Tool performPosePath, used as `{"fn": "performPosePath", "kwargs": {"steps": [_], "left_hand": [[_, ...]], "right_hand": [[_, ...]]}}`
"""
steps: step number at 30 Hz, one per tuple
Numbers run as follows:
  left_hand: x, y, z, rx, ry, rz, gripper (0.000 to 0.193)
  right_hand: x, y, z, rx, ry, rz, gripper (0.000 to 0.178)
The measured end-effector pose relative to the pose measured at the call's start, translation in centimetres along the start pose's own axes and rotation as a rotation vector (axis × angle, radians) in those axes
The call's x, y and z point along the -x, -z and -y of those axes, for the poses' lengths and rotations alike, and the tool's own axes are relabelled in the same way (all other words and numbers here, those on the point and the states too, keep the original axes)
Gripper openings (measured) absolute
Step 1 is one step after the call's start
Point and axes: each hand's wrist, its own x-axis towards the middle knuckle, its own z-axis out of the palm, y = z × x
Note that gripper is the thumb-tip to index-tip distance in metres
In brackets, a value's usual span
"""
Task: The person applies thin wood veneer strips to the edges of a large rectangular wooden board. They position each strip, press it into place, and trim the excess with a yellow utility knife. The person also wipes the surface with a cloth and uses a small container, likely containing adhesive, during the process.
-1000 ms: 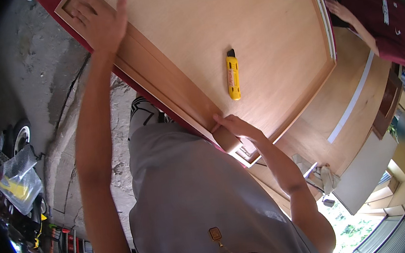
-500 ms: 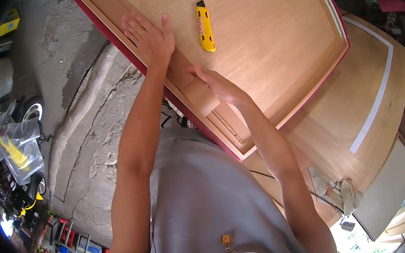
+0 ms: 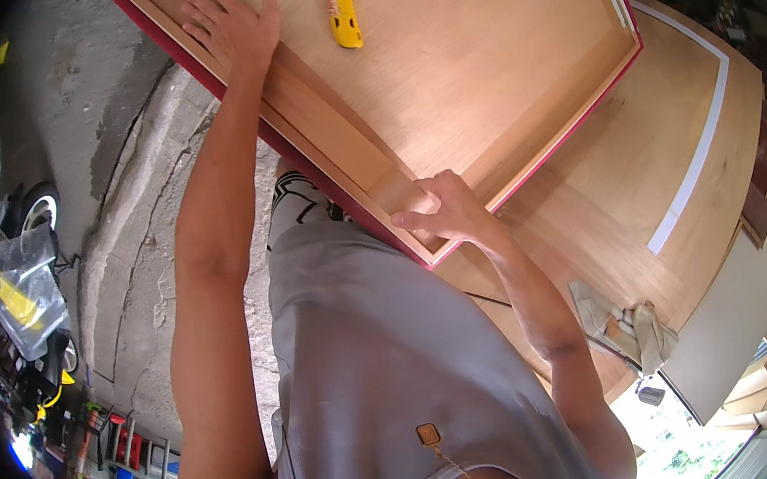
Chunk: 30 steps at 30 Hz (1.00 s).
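A shallow wooden tray-like panel with a dark red outer edge (image 3: 341, 192) lies in front of me. Along the inside of its left edge runs a long brown strip (image 3: 324, 119), which looks like thin wood or card. My left hand (image 3: 238, 26) rests on the strip's far part, palm down with its fingers spread. At the near corner, my right hand (image 3: 456, 213) presses on the strip's end, thumb apart from the fingers. A yellow utility knife (image 3: 343, 10) lies on the panel's bare wood inside the frame.
To the right is a wooden tabletop (image 3: 585, 200) with a white tape strip (image 3: 696, 146) and a crumpled cloth (image 3: 631, 326). Cracked concrete floor (image 3: 148, 227) lies to the left, with a clear plastic bag (image 3: 24, 291) beside a wheel (image 3: 40, 208).
My right hand has moved nearer, down to the corner. The strip's end, curled up before, now lies along the edge. The left hand stays spread on the strip. The view has shifted.
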Motion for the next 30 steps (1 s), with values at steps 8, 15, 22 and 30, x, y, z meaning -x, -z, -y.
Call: {"fn": "performPosePath", "kwargs": {"steps": [8, 15, 22, 30], "left_hand": [[-0.1, 0.2, -0.8, -0.321, -0.001, -0.03, 0.092], [-0.2, -0.1, -0.3, -0.35, -0.017, -0.022, 0.093], [-0.7, 0.0, -0.5, -0.278, 0.034, 0.035, 0.092], [-1.5, -0.6, 1.2, -0.03, -0.06, 0.064, 0.11]], "right_hand": [[5.8, -0.4, -2.5, -0.103, -0.093, 0.215, 0.061], [13.1, -0.6, -5.0, -0.119, -0.191, 0.122, 0.064], [14.9, -4.0, -6.4, -0.377, -0.038, -0.122, 0.037], [12.3, -7.8, -10.7, -0.787, -0.23, 0.125, 0.025]]}}
